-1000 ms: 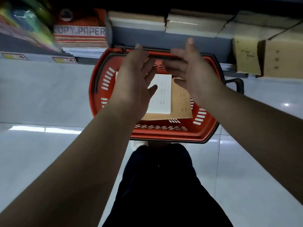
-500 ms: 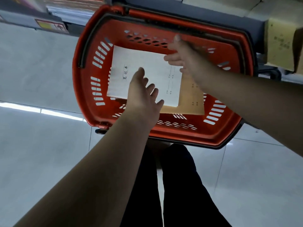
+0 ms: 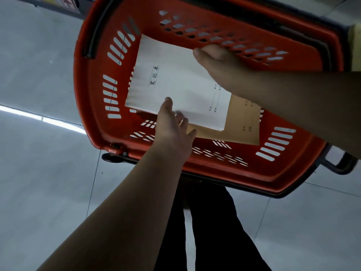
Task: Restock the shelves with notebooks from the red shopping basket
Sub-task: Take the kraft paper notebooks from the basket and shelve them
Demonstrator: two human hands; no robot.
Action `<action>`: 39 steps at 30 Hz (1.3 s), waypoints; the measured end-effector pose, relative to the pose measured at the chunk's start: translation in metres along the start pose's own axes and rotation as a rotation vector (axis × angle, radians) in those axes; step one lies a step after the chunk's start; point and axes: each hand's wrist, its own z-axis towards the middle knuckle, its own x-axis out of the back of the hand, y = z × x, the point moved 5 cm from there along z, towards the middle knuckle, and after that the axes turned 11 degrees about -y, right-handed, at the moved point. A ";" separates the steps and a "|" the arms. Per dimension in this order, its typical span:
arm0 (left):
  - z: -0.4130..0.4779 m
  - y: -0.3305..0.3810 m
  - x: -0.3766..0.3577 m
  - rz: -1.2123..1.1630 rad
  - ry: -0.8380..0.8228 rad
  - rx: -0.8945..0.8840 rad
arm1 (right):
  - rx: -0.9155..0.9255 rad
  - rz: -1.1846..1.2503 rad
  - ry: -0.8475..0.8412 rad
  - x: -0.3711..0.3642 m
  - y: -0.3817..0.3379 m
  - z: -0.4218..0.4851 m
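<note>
Inside slotted red plastic basket [image 3: 121,118], hands touch flat white notebook [image 3: 175,83].

Bare forearms, dark trousers [image 3: 218,231]

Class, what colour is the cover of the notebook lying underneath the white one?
Tan-brown cardboard notebook, seen in the head view.

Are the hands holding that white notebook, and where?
Both hands touch the white notebook: left hand at its near edge, right hand at its far edge. A firm grip can't be told.
</note>
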 end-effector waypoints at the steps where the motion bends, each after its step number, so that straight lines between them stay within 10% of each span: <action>1: 0.000 0.000 0.000 0.026 0.017 -0.005 | -0.001 -0.034 0.008 0.000 0.005 0.006; 15: 0.010 0.002 0.002 -0.050 0.219 0.023 | -0.122 -0.693 -0.002 0.011 0.047 0.025; 27: 0.015 0.003 -0.013 -0.061 0.124 0.067 | -0.085 -0.483 0.048 0.031 0.057 0.015; 39: -0.052 0.023 -0.030 0.420 -0.030 -0.020 | -0.182 -0.030 0.032 0.050 0.041 -0.070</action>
